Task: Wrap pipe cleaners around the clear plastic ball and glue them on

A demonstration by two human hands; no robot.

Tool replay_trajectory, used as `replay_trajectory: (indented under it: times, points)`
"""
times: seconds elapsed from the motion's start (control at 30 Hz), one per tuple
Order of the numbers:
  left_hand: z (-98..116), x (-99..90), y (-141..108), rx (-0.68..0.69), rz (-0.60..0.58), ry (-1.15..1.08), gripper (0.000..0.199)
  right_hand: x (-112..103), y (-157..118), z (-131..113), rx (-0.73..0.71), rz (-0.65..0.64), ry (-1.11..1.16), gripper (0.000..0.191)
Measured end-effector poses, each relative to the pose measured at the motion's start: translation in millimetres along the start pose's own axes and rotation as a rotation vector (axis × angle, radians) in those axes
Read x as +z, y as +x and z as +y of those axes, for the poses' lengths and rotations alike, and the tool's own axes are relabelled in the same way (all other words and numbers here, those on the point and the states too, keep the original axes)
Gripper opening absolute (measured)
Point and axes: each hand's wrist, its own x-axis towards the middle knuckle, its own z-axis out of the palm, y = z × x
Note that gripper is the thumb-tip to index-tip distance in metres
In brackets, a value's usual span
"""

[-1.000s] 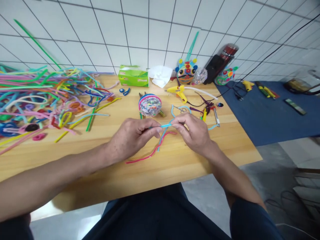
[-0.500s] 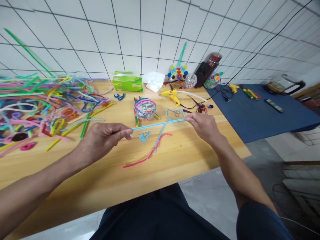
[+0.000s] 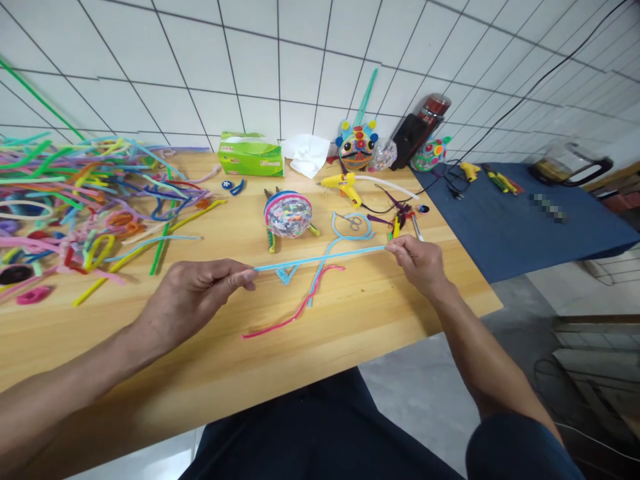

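Note:
A light blue pipe cleaner (image 3: 320, 258) is stretched nearly straight between my hands, above the table. My left hand (image 3: 207, 290) pinches one end of it, and my right hand (image 3: 417, 261) pinches the other. Just beyond it lies a blue pipe cleaner bent into a loop (image 3: 345, 237) with a long tail, and scissors (image 3: 355, 224) show inside the loop. Partly behind the stretched piece is a small blue triangle (image 3: 287, 276). A red pipe cleaner (image 3: 295, 316) lies wavy on the near side. Farther back sits a ball wrapped in clear film (image 3: 289, 217) with pink and blue bands, resting against pliers (image 3: 271, 239).
Many coloured pipe cleaners (image 3: 90, 193) are heaped at the left. Along the back stand a green tissue box (image 3: 251, 155) and a decorated animal head (image 3: 357, 148). A yellow glue gun (image 3: 345, 187) lies behind my right hand; a glass pot (image 3: 567, 167) is on the blue cloth (image 3: 525, 233).
My hands have moved farther apart, the right hand going right and slightly nearer. More of the stretched pipe cleaner shows between them. The view has shifted slightly.

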Motion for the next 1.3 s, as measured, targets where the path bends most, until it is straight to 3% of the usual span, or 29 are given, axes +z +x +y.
replay_trajectory:
  times: [0.07,0.17,0.33,0.43,0.57,0.6,0.7,0.77,0.8,0.83,0.9,0.97,1.03,1.17,1.3]
  points:
    - [3.9,-0.1,3.9,-0.011,-0.006,-0.063,0.042,-3.3,-2.5,-1.6,0.092,-0.031,0.121,0.033]
    - [4.1,-3.3,11.6,-0.050,-0.003,-0.107,0.041,-13.6,-3.9,-6.4,0.181,-0.210,0.297,0.036]
    - [-10.8,-17.9,17.9,-0.043,-0.146,-0.164,0.044,-43.2,-21.9,-32.5,0.148,-0.482,0.428,0.022]
    - [-12.0,-25.9,16.3,0.011,-0.209,-0.206,0.035,-57.3,-34.6,-47.6,0.161,-0.622,0.625,0.026]
    - [-3.7,-26.2,17.4,-0.031,-0.231,-0.243,0.039,-64.0,-28.2,-29.8,0.241,-0.756,0.687,0.033]
    - [-1.4,-24.5,18.4,-0.052,-0.224,-0.242,0.039,-64.7,-23.4,-20.3,0.261,-0.715,0.620,0.035]
    - [7.9,-15.6,21.8,-0.119,-0.160,-0.218,0.032,-67.3,-9.9,-3.8,0.234,-0.405,0.328,0.034]
    - [19.1,-5.8,23.3,-0.095,-0.178,-0.212,0.033,-68.2,-5.4,-16.3,0.149,-0.144,0.106,0.028]
    - [26.6,0.6,23.7,-0.015,-0.220,-0.235,0.034,-67.4,-4.6,-30.4,0.102,-0.053,0.045,0.025]
    - [34.8,7.8,23.8,0.052,-0.249,-0.242,0.033,-65.3,-4.4,-48.5,0.035,0.003,0.034,0.021]
    - [51.4,23.9,23.6,0.213,-0.311,-0.221,0.034,-55.1,-4.2,-89.8,-0.105,-0.073,0.058,0.023]
    - [63.8,39.6,23.1,0.410,-0.273,-0.164,0.041,-36.0,-2.1,-126.1,-0.178,-0.221,0.103,0.030]
    - [68.6,51.7,23.3,0.532,-0.203,-0.063,0.047,-10.6,2.4,-148.0,-0.165,-0.415,0.171,0.031]
    - [55.6,56.5,26.2,0.524,-0.081,0.088,0.055,34.6,12.9,-151.4,-0.085,-0.618,0.295,0.024]
    - [27.0,40.8,27.6,0.397,-0.089,0.076,0.043,56.5,20.0,-133.6,-0.066,-0.602,0.287,0.021]
